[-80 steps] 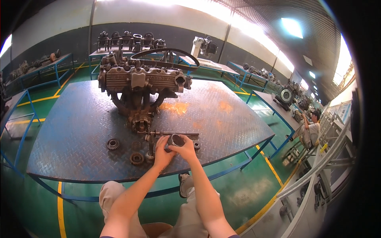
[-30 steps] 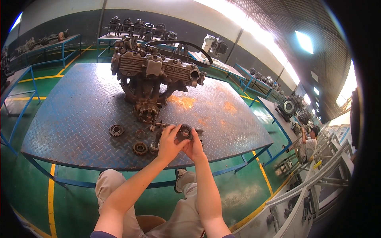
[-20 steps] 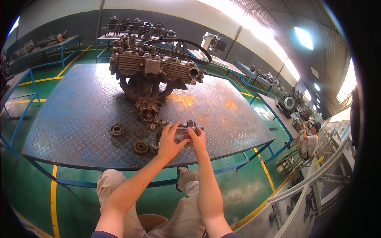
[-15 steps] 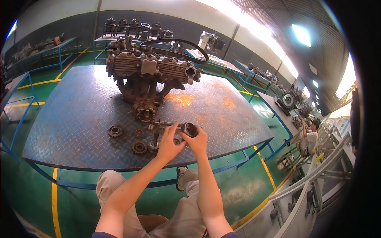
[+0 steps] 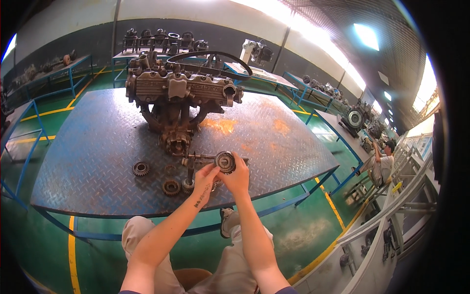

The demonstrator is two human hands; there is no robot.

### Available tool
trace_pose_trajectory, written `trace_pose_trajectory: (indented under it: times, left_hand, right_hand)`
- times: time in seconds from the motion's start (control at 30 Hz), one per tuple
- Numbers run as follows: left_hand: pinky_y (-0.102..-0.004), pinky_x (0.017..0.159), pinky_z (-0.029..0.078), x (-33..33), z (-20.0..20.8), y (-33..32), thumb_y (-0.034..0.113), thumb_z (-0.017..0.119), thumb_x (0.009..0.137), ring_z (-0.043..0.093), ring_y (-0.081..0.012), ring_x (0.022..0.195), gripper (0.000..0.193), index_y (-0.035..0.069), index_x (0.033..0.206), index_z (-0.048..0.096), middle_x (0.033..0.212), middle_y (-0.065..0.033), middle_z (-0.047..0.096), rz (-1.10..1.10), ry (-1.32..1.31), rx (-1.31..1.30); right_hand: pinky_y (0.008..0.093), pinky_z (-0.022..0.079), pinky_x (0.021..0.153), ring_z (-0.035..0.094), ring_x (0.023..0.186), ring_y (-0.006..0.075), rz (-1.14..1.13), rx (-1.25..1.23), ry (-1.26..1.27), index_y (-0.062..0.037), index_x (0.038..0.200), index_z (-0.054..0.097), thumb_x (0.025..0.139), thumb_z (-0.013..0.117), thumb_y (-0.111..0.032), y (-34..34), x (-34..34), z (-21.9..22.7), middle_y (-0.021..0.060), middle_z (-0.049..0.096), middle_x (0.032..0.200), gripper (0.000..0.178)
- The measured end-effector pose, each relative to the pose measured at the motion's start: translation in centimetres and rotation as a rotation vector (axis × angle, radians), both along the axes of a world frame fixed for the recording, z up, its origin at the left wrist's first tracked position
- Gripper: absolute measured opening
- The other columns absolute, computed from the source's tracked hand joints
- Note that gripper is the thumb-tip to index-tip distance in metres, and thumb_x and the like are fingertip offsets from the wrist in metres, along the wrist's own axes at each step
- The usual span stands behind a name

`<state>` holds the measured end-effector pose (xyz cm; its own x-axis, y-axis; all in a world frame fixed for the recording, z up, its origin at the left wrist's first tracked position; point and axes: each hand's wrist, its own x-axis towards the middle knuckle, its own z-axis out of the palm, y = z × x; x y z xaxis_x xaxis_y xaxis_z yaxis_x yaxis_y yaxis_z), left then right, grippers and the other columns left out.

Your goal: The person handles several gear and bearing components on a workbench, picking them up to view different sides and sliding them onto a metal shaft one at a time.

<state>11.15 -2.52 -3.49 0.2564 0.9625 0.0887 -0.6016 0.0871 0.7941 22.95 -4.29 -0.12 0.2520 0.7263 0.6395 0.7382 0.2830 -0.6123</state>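
Observation:
Just above the near part of the table, I hold a round, dark metal gear [image 5: 225, 162] with concentric rings, its flat face tilted toward me. My right hand [image 5: 237, 177] is closed around its right side. My left hand [image 5: 206, 178] is closed at its lower left edge, fingertips pressed together against it. On the table left of my hands lie a toothed gear [image 5: 141, 169], a brownish gear [image 5: 171, 187] and a thin ring [image 5: 170, 168]. Beside my left wrist stands an upright shaft [image 5: 191, 169] with a round base. A horizontal metal rod [image 5: 203, 157] passes behind the held gear.
An engine block [image 5: 181, 88] with a loose black belt [image 5: 235, 58] stands on the steel-plate table [image 5: 274, 147]. Blue-framed benches with machine parts [image 5: 164, 41] line the back and sides. At the far right, a person [image 5: 384, 161] sits by white rails [image 5: 367, 230].
The held gear has been turned so that its face shows toward me, and it has shifted slightly left. My left fingers have moved from its upper left to its lower left edge.

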Motion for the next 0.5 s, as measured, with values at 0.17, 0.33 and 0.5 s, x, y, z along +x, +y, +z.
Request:
trace_pose_trajectory:
  times: [0.17,0.33,0.5]
  left_hand:
    - [-0.0255,0.078,0.051,-0.4,0.2,0.5,0.012,0.066,0.092,0.063,-0.012,0.088,0.031,-0.007,0.116,0.062,0.105,-0.0077,0.067,0.041,-0.006,0.054]
    - [-0.0275,0.084,0.049,-0.8,-0.1,0.6,0.013,0.065,0.092,0.062,-0.0147,0.094,0.034,-0.007,0.12,0.061,0.109,-0.0091,0.066,0.013,0.016,0.032]
    - [-0.0277,0.086,0.048,-1.3,-0.3,0.8,0.011,0.065,0.092,0.062,-0.0148,0.094,0.032,-0.006,0.12,0.061,0.108,-0.0084,0.067,-0.023,-0.029,0.039]
  right_hand:
    - [0.0402,0.05,0.089,0.062,0.105,0.0369,0.019,0.048,-0.015,-0.0019,0.124,0.056,0.059,0.087,-0.024,-0.4,-0.3,0.4,0.0188,0.063,0.115,0.075]
    - [0.0412,0.05,0.091,0.061,0.109,0.0368,0.055,0.068,-0.029,-0.0032,0.125,0.054,0.06,0.086,-0.023,-0.1,-0.4,0.2,0.0177,0.062,0.117,0.076]
    - [0.0421,0.049,0.092,0.06,0.11,0.0369,0.081,0.058,-0.038,-0.0044,0.128,0.051,0.062,0.086,-0.024,0.1,-0.5,-0.4,0.0181,0.059,0.121,0.077]
